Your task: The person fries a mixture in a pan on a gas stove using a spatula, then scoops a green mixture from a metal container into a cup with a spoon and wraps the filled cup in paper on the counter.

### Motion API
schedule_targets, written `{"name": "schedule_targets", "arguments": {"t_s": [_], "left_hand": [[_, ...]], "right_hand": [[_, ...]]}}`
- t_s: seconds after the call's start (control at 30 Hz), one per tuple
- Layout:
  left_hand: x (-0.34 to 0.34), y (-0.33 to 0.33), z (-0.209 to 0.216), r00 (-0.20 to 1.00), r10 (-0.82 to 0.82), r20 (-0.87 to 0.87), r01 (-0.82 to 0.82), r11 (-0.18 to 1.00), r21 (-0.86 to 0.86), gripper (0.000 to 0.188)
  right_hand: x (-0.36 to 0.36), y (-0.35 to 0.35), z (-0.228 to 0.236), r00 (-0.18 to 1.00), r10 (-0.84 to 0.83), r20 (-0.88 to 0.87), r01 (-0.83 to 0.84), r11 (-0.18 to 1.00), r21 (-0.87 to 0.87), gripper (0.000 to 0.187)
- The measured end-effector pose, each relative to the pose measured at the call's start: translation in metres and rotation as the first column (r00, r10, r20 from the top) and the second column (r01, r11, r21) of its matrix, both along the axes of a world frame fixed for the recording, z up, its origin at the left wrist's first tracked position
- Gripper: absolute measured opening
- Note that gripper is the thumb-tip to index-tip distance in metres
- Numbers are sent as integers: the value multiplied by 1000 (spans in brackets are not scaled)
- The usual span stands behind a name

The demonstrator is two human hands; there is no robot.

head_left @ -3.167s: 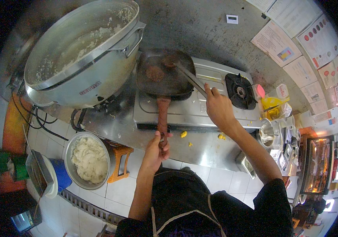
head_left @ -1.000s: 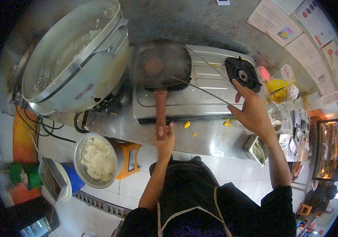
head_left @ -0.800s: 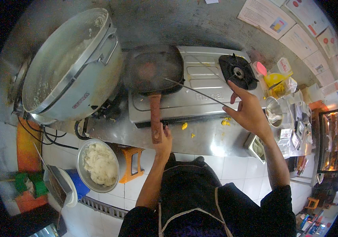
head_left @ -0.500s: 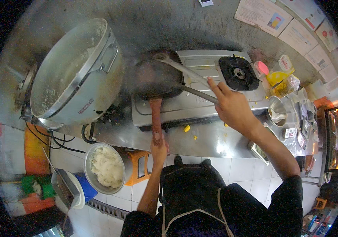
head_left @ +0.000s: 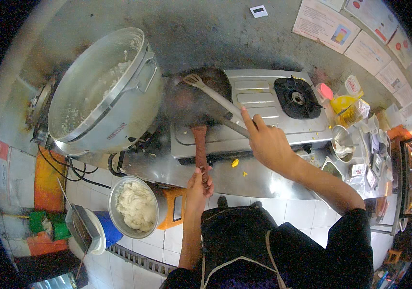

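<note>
A steel tabletop (head_left: 263,178) is carrying a two-burner gas stove (head_left: 259,113). On its left burner a dark pan (head_left: 194,98) is sitting; the left hand (head_left: 198,185) is gripping its reddish handle (head_left: 200,149), fingers clamped, while the right hand (head_left: 268,142) is holding a metal spatula (head_left: 215,96), its fingers wrapped around the shaft, tip in the pan.

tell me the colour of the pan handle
Reddish-brown pan handle, held by the left hand; head view.

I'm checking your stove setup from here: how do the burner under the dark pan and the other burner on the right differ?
The left burner is hidden under the dark pan, whose reddish handle the left hand grips. The right burner stands bare, its black grate in full view, with no flame visible. The right hand works a spatula in the pan, not over the bare burner. Both sit in the same steel stove top.
</note>
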State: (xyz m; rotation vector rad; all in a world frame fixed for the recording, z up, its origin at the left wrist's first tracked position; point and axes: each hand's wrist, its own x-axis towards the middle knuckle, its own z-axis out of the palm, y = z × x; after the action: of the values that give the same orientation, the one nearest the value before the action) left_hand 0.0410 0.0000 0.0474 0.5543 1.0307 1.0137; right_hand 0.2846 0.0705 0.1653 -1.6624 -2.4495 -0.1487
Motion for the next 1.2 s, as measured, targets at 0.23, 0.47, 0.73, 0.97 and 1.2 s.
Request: {"name": "schedule_targets", "arguments": {"t_s": [0.23, 0.47, 0.73, 0.97, 1.2], "left_hand": [[3, -3, -6, 1000, 22, -5, -22, 1000, 0, 51], [0, -2, -7, 1000, 18, -1, -18, 1000, -12, 49], [-1, -1, -10, 1000, 15, 26, -15, 1000, 0, 51], [0, -1, -9, 999, 35, 12, -35, 999, -13, 51], [-1, -2, -7, 999, 34, 31, -35, 999, 9, 50]], "right_hand": [[-22, 4, -18, 998, 50, 45, -49, 999, -25, 81], [-36, 7, -21, 998, 33, 50, -33, 999, 2, 85], [-61, 11, -36, 999, -24, 33, 23, 999, 43, 77], [-72, 28, -40, 997, -65, 50, 64, 998, 18, 75], [-79, 46, -36, 998, -55, 15, 54, 998, 45, 79]]}}
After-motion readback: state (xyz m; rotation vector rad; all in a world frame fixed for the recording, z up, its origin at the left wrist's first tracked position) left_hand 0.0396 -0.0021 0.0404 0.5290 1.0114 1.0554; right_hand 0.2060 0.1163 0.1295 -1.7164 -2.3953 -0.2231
